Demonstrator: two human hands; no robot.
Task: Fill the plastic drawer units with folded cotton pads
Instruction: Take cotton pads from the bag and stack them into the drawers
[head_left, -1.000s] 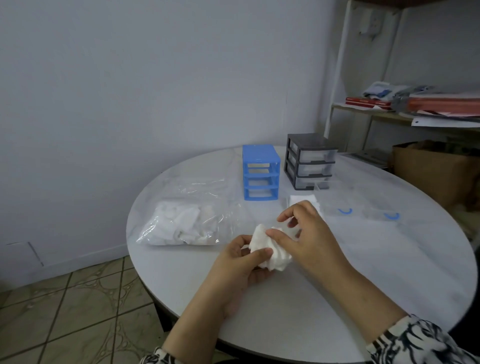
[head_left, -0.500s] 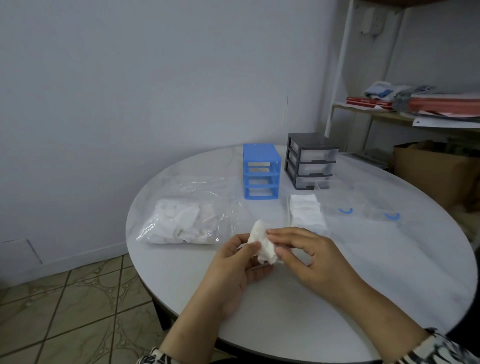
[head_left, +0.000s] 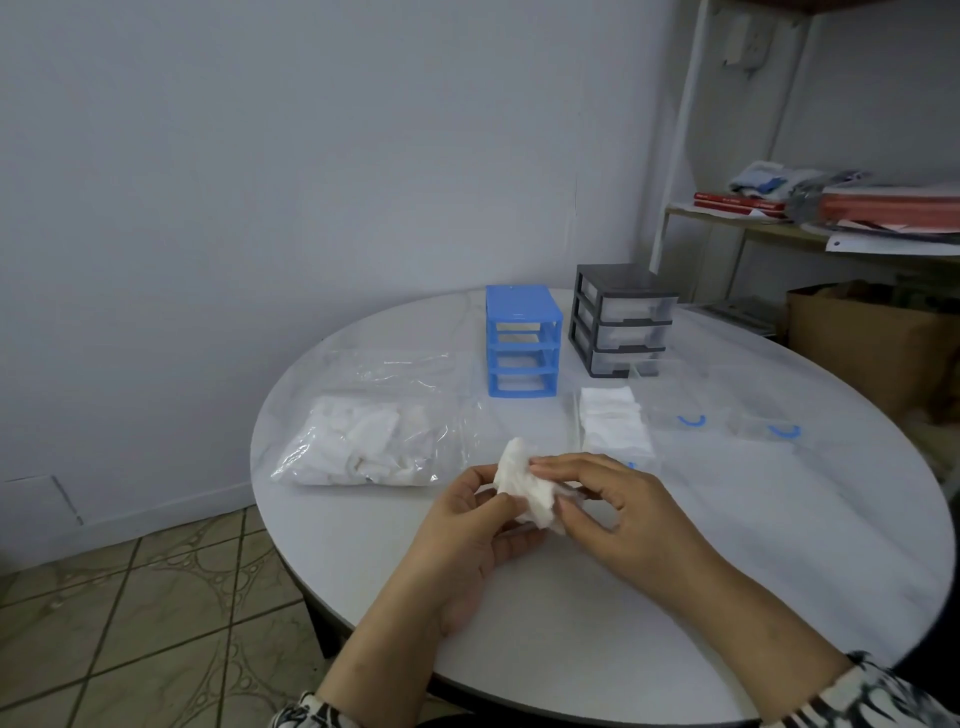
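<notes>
Both hands over the near part of the round white worktop (head_left: 779, 545); left hand (head_left: 470, 525) and right hand (head_left: 618, 506) share one crumpled white cotton pad (head_left: 522, 491); left grip: thumb and fingers curled, pinching the pad's left edge; right grip: thumb and forefinger pinching its right side, other fingers loosely curled; pad is held just above the worktop, between the two grips; beyond and left of the left grip, a clear plastic bag (head_left: 363, 436) of loose white pads lies flat; just beyond the right grip, a clear drawer (head_left: 615, 431) with a neat stack of folded pads; right of that, two more clear drawers with blue handles (head_left: 727, 421), apart from each other; further out from the grips, blue drawer frame (head_left: 522, 345) with its slots open, and beside it on the right the grey drawer unit (head_left: 621, 317) with three clear drawers in place
</notes>
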